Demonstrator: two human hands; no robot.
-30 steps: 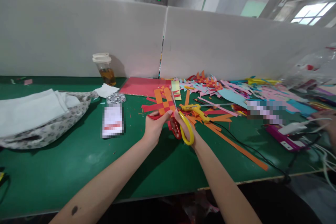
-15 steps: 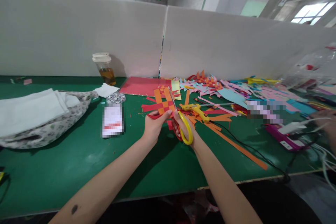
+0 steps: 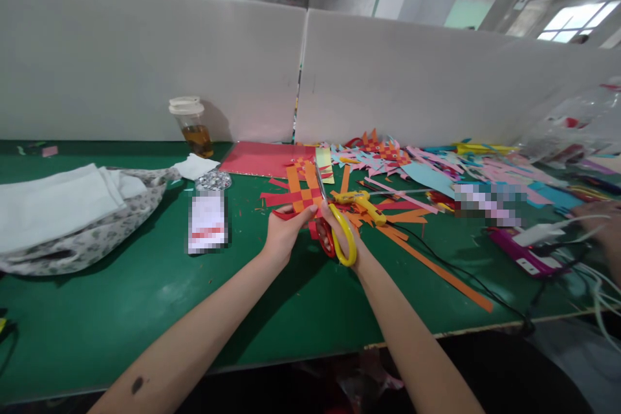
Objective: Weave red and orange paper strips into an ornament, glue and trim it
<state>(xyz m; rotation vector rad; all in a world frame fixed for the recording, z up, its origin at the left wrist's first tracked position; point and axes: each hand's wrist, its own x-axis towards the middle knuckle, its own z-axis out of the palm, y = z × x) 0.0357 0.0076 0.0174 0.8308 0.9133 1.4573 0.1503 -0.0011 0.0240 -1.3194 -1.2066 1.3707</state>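
Observation:
My left hand (image 3: 285,230) pinches the near edge of a woven red and orange paper piece (image 3: 299,193) above the green table (image 3: 121,310). In my right hand (image 3: 342,237) are yellow-handled scissors (image 3: 339,233), fingers through the loops. Their blades point away from me and run along the right side of the woven piece. The two hands almost touch at the thumbs. A yellow glue gun (image 3: 361,202) lies just beyond my right hand.
A lidded cup (image 3: 191,124) stands by the grey partition. At left lies a patterned cloth bag (image 3: 87,226) with white cloth. Red card (image 3: 264,158), orange strips (image 3: 436,272) and paper scraps (image 3: 436,168) cover the right side. Another person's hand (image 3: 601,226) is at the right edge, near white cables.
The scissor handles have drawn closer together and the blades have edged further along the woven piece. Both hands stay in nearly the same spot.

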